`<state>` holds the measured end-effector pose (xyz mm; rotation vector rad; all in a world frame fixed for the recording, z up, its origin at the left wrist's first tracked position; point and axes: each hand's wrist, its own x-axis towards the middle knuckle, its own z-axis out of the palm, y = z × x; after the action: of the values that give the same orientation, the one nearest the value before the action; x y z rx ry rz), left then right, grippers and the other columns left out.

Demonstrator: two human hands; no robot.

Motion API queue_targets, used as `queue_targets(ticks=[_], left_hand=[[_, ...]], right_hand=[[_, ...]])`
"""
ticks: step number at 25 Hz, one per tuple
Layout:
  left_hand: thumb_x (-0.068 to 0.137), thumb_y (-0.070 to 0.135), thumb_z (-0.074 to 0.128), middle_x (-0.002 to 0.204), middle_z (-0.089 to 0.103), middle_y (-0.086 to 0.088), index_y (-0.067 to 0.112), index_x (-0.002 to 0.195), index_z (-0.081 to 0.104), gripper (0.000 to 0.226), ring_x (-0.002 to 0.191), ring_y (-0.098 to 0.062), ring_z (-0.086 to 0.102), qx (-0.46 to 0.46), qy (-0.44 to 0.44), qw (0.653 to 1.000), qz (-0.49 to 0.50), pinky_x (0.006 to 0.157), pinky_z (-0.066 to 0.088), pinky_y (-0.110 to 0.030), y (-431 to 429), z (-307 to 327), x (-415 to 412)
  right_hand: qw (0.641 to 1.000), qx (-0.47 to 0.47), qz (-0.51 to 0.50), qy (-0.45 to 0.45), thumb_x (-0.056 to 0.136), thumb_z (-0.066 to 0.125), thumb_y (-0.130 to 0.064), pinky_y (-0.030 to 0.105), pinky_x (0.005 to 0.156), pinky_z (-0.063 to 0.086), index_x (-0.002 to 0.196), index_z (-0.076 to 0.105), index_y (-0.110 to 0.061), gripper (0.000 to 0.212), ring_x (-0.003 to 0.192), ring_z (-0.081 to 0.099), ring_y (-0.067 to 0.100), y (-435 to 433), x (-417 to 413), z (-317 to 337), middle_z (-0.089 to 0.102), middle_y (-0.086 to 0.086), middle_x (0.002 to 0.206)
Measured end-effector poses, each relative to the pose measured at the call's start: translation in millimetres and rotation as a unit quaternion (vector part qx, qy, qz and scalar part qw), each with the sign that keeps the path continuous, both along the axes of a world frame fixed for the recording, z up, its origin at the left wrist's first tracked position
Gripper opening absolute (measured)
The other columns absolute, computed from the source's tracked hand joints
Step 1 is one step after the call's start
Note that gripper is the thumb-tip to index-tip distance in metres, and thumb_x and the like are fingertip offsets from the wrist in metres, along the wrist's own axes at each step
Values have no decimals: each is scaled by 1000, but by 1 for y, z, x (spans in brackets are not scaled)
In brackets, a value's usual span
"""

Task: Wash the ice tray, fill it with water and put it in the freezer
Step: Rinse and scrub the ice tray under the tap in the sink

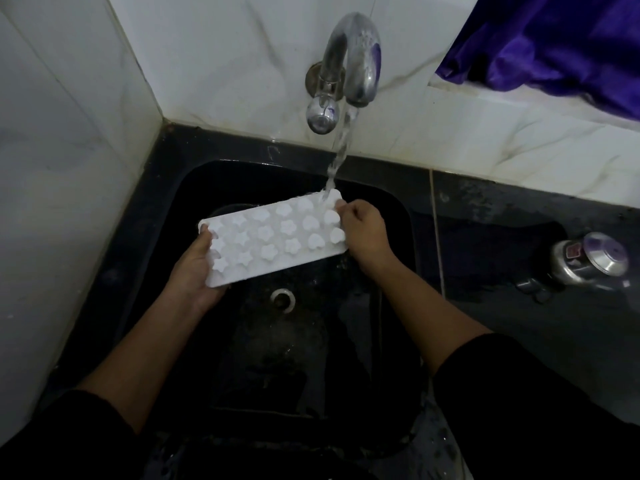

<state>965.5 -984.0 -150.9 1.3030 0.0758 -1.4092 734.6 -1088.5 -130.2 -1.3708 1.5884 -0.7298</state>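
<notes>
ice tray: white ice tray (273, 237), shaped star and heart cavities, held over the sink basin, tilted, its right end higher and under the water stream (341, 150)
left hand: left hand (194, 268) grips the tray's left short end, palm under it, thumb on the rim
right hand: right hand (363, 230) pinches the tray's right short end, fingers closed on the edge
tap: chrome wall tap (349, 60) running, stream lands on the tray's far right corner
edges: tray sits well inside the black sink (145, 237) walls, free space on all sides; drain (283, 299) below, uncovered
surface: dark wet counter (519, 323) right of the sink, a metal container (588, 259) lying on it, well apart from the tray
room: white marbled tile walls (69, 133) meeting in a corner at left; purple cloth (554, 43) upper right
sleeves: dark, pushed up both forearms
</notes>
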Motion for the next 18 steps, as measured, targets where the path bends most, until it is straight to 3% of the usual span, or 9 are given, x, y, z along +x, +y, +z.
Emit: queue_targets(ticks=[2, 4, 7, 8, 10, 11, 13, 15, 18], left_hand=[[108, 47, 50, 95, 83, -2, 16, 121, 66, 37, 82, -19, 81, -5, -2, 1000, -3, 63, 62, -37, 2, 1, 3], [109, 46, 49, 95, 82, -3, 15, 122, 65, 38, 81, -19, 81, -9, 0, 1000, -9, 59, 63, -35, 2, 1, 7], [110, 41, 49, 76, 80, 1, 15, 106, 62, 30, 65, -13, 78, 0, 5, 1000, -27, 55, 60, -32, 3, 6, 12], [110, 39, 48, 70, 79, 3, 15, 100, 60, 28, 60, -12, 77, 5, -3, 999, -36, 56, 60, -33, 2, 9, 12], [110, 38, 50, 82, 81, -1, 16, 98, 62, 28, 65, -14, 78, 11, -14, 999, -51, 53, 61, -33, 0, 13, 10], [109, 40, 51, 102, 81, -7, 15, 104, 65, 28, 76, -18, 80, -2, 1, 998, -56, 57, 63, -36, -2, 12, 11], [107, 44, 50, 131, 72, -16, 12, 128, 68, 42, 105, -28, 78, -41, 71, 996, -35, 80, 66, -45, -4, 9, 13], [107, 47, 48, 137, 69, -17, 10, 141, 62, 53, 121, -33, 71, -65, 117, 991, 7, 103, 58, -50, -6, -1, 11], [103, 42, 55, 145, 63, -20, 4, 147, 55, 59, 133, -35, 63, -86, 88, 992, 29, 116, 45, -53, -12, -16, -7]], right_hand=[[999, 45, 10, 0, 104, 55, -43, 39, 69, 53, 75, 62, -12, 43, 73, 65, 20, -6, 2, 0, 69, 4, 77], [998, 37, 38, 15, 105, 53, -35, 42, 78, 56, 86, 66, -8, 35, 80, 66, 19, -8, 2, -2, 71, 6, 87], [996, 23, 74, -37, 106, 50, -14, 34, 84, 58, 126, 64, -13, 25, 92, 67, 14, -9, 1, 0, 71, 4, 104], [996, 20, 76, -43, 106, 50, -13, 31, 80, 57, 125, 65, -15, 25, 90, 67, 13, -9, 0, -1, 71, 2, 103], [998, 11, 48, -24, 106, 52, -19, 29, 71, 51, 94, 68, -15, 20, 77, 64, 10, -8, -1, -4, 69, -2, 86], [999, 23, 28, -22, 106, 55, -24, 30, 67, 48, 80, 61, -14, 28, 70, 60, 10, -8, -1, -6, 66, -2, 77], [997, 72, -7, -38, 104, 60, -33, 31, 61, 47, 73, 52, -14, 37, 64, 56, 17, -7, -4, -7, 60, 6, 71], [993, 91, -39, -65, 104, 60, -30, 30, 55, 47, 77, 54, -11, 33, 62, 55, 19, -2, -11, -5, 58, 11, 74], [984, 100, -71, -131, 104, 53, -11, 25, 49, 50, 89, 64, -8, 19, 63, 62, 17, 23, -11, -1, 67, 6, 74]])
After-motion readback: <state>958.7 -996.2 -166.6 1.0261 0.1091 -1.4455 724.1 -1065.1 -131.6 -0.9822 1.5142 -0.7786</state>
